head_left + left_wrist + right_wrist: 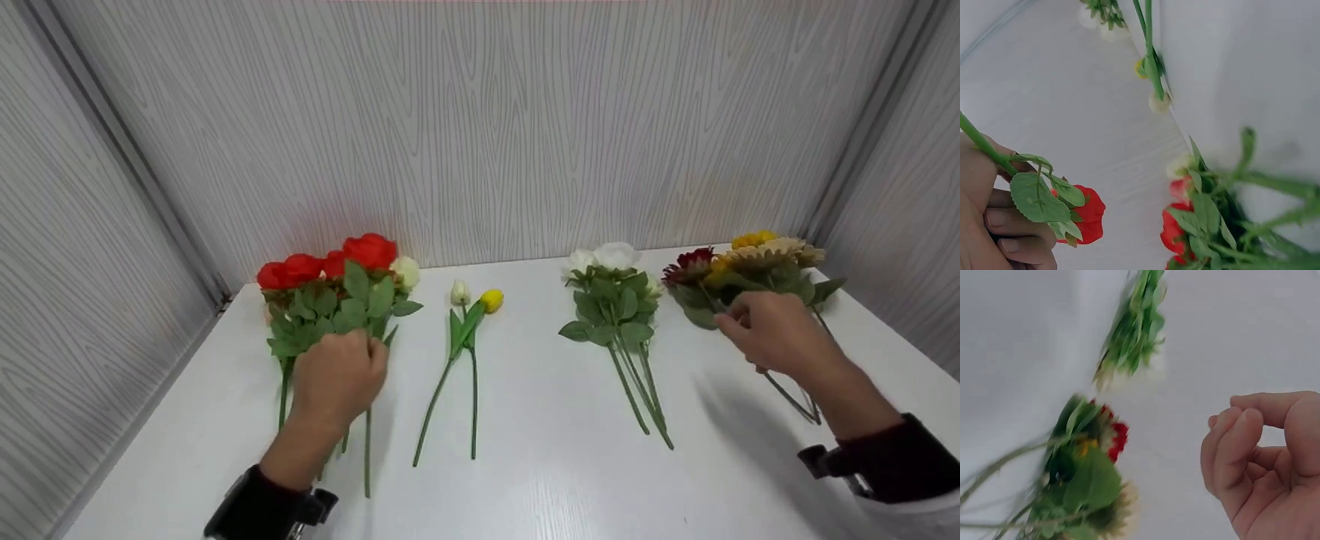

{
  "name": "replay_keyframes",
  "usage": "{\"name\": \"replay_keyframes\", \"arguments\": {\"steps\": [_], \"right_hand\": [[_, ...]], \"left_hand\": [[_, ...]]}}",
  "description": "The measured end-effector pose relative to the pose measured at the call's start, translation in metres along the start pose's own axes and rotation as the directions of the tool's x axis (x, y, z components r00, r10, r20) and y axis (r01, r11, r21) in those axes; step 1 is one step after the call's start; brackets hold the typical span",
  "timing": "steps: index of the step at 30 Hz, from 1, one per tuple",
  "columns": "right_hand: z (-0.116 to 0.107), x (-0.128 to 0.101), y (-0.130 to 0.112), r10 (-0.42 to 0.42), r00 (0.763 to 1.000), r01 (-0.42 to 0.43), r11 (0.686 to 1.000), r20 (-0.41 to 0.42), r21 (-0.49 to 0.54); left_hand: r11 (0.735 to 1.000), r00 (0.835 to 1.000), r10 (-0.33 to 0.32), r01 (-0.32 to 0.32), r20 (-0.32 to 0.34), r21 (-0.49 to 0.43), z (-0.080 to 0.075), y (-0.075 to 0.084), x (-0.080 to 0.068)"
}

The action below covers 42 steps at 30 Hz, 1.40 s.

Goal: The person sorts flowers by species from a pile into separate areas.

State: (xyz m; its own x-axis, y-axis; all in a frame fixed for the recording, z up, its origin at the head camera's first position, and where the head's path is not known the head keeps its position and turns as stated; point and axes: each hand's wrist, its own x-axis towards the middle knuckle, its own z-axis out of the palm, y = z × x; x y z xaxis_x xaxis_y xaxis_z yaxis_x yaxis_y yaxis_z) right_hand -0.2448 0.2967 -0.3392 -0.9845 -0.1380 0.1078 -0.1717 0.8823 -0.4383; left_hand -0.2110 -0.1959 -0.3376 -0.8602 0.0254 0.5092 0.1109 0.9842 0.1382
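Note:
In the left wrist view, my left hand pinches the green stem of a red rose just below its leaves. From the head view, this hand is over a bunch of red roses, hiding part of their stems. My right hand is beside a bunch of dark red, yellow and cream daisy-like flowers. Its fingers are loosely curled with nothing between them in the right wrist view.
Two tulips, one white and one yellow, lie crossed mid-table. A bunch of white roses lies right of them. Pale wood-grain panels wall the white table at the back and both sides.

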Motion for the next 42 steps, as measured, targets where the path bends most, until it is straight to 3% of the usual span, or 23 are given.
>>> {"name": "replay_keyframes", "arguments": {"steps": [5,9,13,16,18,20,22,24,25,27,31,35,37,42], "right_hand": [[0.025,-0.012,-0.042,-0.098,0.995,0.093,0.989,0.033,0.111],[0.041,-0.026,-0.075,-0.201,0.971,0.174,0.966,0.13,0.19],[0.053,-0.041,-0.099,-0.318,0.912,0.229,0.919,0.259,0.322],[0.061,-0.052,-0.11,-0.406,0.836,0.217,0.861,0.368,0.459],[0.064,-0.058,-0.116,-0.474,0.776,0.19,0.805,0.417,0.562],[0.068,-0.063,-0.119,-0.548,0.716,0.165,0.734,0.432,0.659],[0.07,-0.066,-0.121,-0.612,0.674,0.148,0.661,0.414,0.736],[0.072,-0.068,-0.122,-0.655,0.648,0.141,0.605,0.389,0.783],[0.072,-0.069,-0.123,-0.664,0.644,0.141,0.591,0.38,0.794],[0.073,-0.069,-0.123,-0.662,0.648,0.143,0.591,0.376,0.794],[0.074,-0.067,-0.121,-0.666,0.635,0.17,0.615,0.392,0.77],[0.074,-0.066,-0.12,-0.683,0.613,0.194,0.618,0.397,0.762],[0.073,-0.066,-0.121,-0.655,0.639,0.192,0.643,0.403,0.741],[0.067,-0.062,-0.12,-0.521,0.752,0.18,0.751,0.403,0.636]], "left_hand": [[0.99,0.988,0.143,-0.142,-0.05,0.013,0.013,0.049,0.0],[0.96,0.954,0.275,-0.278,-0.121,-0.008,0.027,0.088,-0.003],[0.925,0.919,0.351,-0.37,-0.181,-0.082,0.037,0.126,-0.006],[0.893,0.917,0.336,-0.383,-0.212,-0.238,0.038,0.153,-0.008],[0.841,0.928,0.306,-0.368,-0.212,-0.397,0.036,0.17,-0.009],[0.762,0.943,0.272,-0.333,-0.193,-0.556,0.033,0.183,-0.01],[0.672,0.956,0.24,-0.29,-0.17,-0.682,0.029,0.192,-0.011],[0.61,0.962,0.222,-0.263,-0.158,-0.748,0.026,0.196,-0.012],[0.591,0.964,0.215,-0.256,-0.156,-0.765,0.025,0.197,-0.012],[0.572,0.966,0.206,-0.248,-0.156,-0.782,0.022,0.196,-0.012],[0.572,0.968,0.191,-0.243,-0.161,-0.784,0.019,0.19,-0.009],[0.607,0.977,0.174,-0.203,-0.121,-0.768,0.017,0.184,-0.005],[0.646,0.978,0.194,-0.187,-0.078,-0.74,0.015,0.181,-0.004],[0.763,0.964,0.265,-0.215,-0.009,-0.61,0.012,0.168,-0.004]]}}
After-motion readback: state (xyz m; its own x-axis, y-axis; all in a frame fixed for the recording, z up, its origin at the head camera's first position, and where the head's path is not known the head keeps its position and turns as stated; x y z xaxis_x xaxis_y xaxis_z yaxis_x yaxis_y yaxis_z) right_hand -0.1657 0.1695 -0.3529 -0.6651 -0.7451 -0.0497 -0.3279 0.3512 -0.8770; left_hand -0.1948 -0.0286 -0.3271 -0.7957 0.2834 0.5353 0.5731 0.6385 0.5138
